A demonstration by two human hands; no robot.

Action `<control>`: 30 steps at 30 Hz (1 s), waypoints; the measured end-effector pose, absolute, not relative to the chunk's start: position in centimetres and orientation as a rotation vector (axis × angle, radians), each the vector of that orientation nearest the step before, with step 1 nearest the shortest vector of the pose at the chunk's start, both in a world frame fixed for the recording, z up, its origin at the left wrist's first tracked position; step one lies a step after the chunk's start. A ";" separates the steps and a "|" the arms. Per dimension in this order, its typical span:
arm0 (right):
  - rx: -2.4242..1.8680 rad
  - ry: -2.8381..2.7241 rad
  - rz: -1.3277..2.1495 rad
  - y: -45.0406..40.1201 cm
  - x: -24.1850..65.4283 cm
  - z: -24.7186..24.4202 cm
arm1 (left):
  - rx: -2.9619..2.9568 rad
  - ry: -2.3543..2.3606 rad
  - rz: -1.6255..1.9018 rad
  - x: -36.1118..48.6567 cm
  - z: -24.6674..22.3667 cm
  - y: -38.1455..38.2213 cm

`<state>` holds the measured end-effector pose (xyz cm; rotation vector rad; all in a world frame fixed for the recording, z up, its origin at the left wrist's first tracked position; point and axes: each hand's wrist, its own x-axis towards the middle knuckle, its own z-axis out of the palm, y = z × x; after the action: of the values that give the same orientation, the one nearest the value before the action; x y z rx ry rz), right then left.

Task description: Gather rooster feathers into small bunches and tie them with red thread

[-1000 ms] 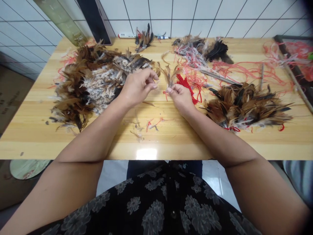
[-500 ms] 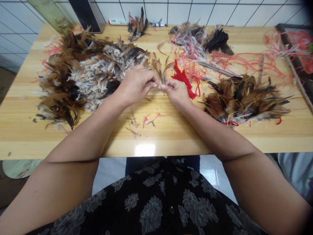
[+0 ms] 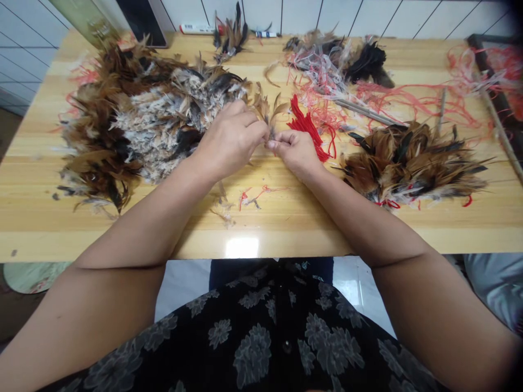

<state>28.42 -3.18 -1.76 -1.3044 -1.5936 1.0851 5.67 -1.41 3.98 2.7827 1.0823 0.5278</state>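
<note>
Between my two hands a small bunch of brown feathers [image 3: 269,111] stands upright, its base pinched by the fingertips. My left hand [image 3: 235,136] is closed on the bunch from the left, its fingers partly hiding the base. From the right, my right hand [image 3: 297,151] pinches the same base between thumb and forefinger. A bundle of red strings [image 3: 306,128] lies just behind my right hand. Left of my hands spreads a large heap of feathers [image 3: 151,128] with pale quill ends. A second pile of brown feathers [image 3: 412,160] lies to the right.
On the wooden table [image 3: 269,239], tangled pink and white string [image 3: 327,71] lies at the back with black feathers [image 3: 368,61] and thin sticks [image 3: 363,111]. Markers [image 3: 200,29] and a dark phone-like slab [image 3: 143,22] are along the wall. A dark frame [image 3: 492,81] is far right.
My left hand has turned slightly and its fingers now cover more of the bunch's base. The view has shifted a little. My right hand keeps its pinch.
</note>
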 end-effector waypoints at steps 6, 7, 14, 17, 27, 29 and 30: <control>-1.261 -1.584 1.131 -2.8 28.4 -2.1 | 2.796 1.093 0.558 6.6 4.0 -2.1; -1.270 -1.583 1.123 -2.8 28.4 -2.0 | 2.787 1.087 0.553 6.7 4.3 -2.3; -1.350 -1.516 1.066 -3.2 28.0 -1.7 | 2.499 1.617 0.843 2.9 6.9 -0.4; -1.348 -1.464 1.069 -2.8 27.9 -2.3 | 2.335 1.890 0.629 0.9 7.1 1.0; -1.409 -1.460 1.035 -3.0 27.7 -1.8 | 2.098 2.038 0.340 3.7 6.8 -0.3; -1.427 -1.479 1.018 -3.2 27.6 -1.7 | 2.138 2.042 0.284 4.3 6.6 -0.3; -1.427 -1.491 1.011 -3.3 27.5 -1.7 | 2.157 2.034 0.265 4.5 6.6 -0.3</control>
<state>27.54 -3.28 -1.73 -1.4272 -1.4913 1.0112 4.51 -0.26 6.56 2.1567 2.0339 0.2653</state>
